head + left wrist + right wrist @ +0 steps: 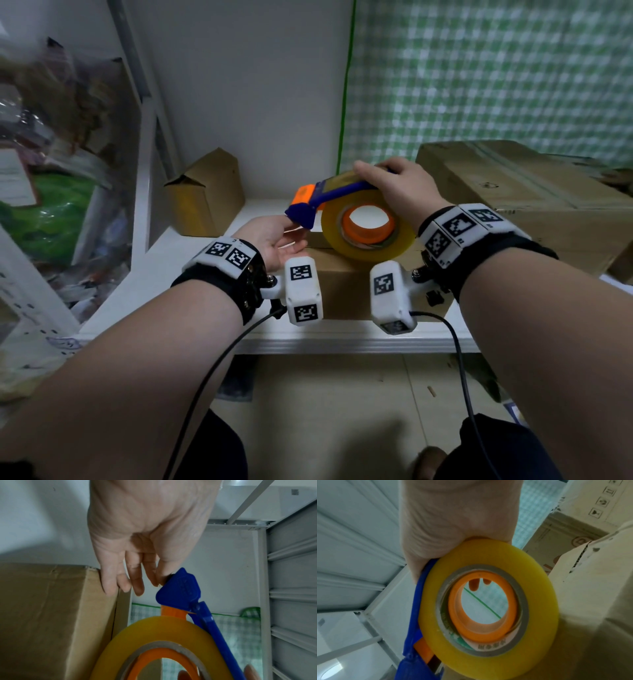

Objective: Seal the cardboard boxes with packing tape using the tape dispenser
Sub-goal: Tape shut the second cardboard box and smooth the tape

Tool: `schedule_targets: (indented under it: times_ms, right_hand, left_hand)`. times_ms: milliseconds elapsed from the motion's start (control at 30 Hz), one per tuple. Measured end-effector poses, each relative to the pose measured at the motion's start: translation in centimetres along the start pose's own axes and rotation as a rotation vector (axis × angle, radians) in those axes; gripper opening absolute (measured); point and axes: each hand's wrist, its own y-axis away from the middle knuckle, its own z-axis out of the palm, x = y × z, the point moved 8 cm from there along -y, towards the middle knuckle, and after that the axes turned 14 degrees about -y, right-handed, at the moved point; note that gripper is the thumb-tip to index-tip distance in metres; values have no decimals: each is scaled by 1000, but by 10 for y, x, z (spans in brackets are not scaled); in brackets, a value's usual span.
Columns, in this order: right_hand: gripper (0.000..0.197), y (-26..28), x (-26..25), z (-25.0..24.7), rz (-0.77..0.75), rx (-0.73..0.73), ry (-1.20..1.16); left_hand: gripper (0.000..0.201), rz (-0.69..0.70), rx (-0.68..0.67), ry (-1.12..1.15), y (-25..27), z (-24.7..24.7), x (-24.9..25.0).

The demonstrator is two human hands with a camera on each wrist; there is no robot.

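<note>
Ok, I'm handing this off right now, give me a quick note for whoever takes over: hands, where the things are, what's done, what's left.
Right hand: grips the tape dispenser from above, yellowish tape roll loaded, held over the small cardboard box.
Left hand: fingers relaxed; fingertips at the dispenser's blue cutter head, little finger on the box's corner edge.
Things: small box at the front of the white shelf; a large cardboard box behind right, tape strips already on its top; an open small box behind left.
Done: no tape visible on the small box.
Left: pull the tape end, stick it down, run the seam, cut.
</note>
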Motion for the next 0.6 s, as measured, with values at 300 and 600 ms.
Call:
schedule_targets:
  times_ms: [300,600]
  right_hand:
    - [64,3,10,9,252,-194,-100]
    - [39,6,-21,4,137,-252,116]
  left_hand:
    - [22,85,77,-7,2,-3,7]
    - [20,135,190,-51,5,-21,17]
